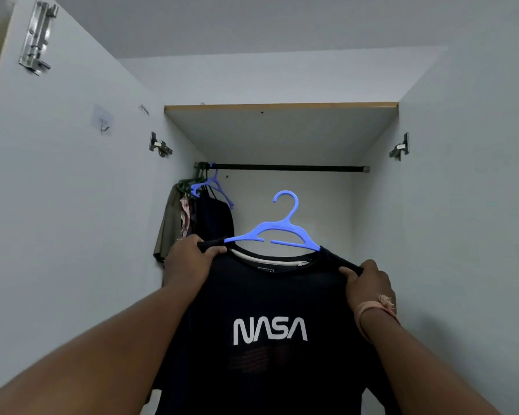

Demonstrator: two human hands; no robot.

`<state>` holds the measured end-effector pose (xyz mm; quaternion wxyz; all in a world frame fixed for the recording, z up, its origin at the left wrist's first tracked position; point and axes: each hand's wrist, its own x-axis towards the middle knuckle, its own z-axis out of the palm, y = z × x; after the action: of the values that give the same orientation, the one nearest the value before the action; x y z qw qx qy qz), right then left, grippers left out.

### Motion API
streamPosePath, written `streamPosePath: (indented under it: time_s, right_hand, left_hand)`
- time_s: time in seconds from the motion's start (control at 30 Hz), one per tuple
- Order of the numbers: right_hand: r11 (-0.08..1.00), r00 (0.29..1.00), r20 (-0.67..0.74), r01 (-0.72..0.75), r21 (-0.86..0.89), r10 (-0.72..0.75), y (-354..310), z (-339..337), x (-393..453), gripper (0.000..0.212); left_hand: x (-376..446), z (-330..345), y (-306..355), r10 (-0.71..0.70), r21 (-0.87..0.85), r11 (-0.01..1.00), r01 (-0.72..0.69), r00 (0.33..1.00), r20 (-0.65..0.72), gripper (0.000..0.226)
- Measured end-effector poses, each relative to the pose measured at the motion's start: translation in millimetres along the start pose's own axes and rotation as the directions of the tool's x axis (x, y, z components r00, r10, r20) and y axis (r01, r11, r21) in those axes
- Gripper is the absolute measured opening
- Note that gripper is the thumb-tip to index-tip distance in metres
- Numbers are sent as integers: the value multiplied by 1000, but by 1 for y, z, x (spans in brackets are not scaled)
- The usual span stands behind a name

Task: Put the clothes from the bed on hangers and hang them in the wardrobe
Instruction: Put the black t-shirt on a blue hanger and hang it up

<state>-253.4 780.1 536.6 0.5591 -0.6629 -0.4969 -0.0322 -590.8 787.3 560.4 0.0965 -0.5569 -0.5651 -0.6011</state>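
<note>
1. Head view: left hand [189,259] and right hand [369,283] each pinch a shoulder of the shirt [270,324], already on its hanger [277,232], below the rod [288,167].
2. Some clothes [204,217] hang at the rod's left end; this shirt is not yet hooked, and the bed is probably behind, unseen.

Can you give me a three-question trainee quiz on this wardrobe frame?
1. True or false: the blue hanger holding the NASA T-shirt already hangs on the rail.
2. Where do the clothes already hung sit on the rail: A left end, B middle, C right end?
3. What do the left hand and right hand grip?

Key: 1 false; 2 A; 3 the shirt's shoulders, over the hanger's ends.
</note>
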Motion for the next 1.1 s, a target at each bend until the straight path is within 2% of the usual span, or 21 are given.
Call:
streamPosePath:
  time_s: [0.2, 0.33, 0.43, 0.57, 0.7, 0.9, 1.0, 1.1]
  right_hand:
    - [998, 999, 44, -13, 69, 10, -15, 83, 47, 23]
    - [994, 1000, 17, -14, 110, 12, -31, 151, 81, 29]
    - [983, 998, 17, -65, 171, 63, -50, 192, 108, 29]
    - [968, 994, 11, -109, 227, 109, -82, 232, 144, 19]
    - [968, 998, 38, -64, 243, 57, -100, 268, 181, 17]
    - [972, 999, 45, 8, 235, -19, -104, 328, 233, 16]
    - [968, 994, 86, 50, 245, -73, -111, 356, 266, 17]
    - [958, 984, 138, 72, 276, -114, -118, 392, 305, 20]
  left_hand:
    - [56, 37, -59, 116, -24, 993, -115, 992, 47, 34]
    - [98, 68, -95, 149, 26, 988, -150, 988, 26, 38]
    - [137, 85, -108, 143, 63, 987, -146, 988, 52, 35]
    - [192, 93, -107, 190, 83, 978, -191, 982, 22, 35]
    - [229, 109, -108, 249, 236, 944, -231, 967, -47, 36]
    - [267, 135, -128, 364, 481, 818, -316, 931, -6, 44]
    - [282, 145, -126, 361, 587, 759, -281, 932, -20, 45]
    - [301, 153, -117, 325, 614, 753, -236, 945, -36, 49]
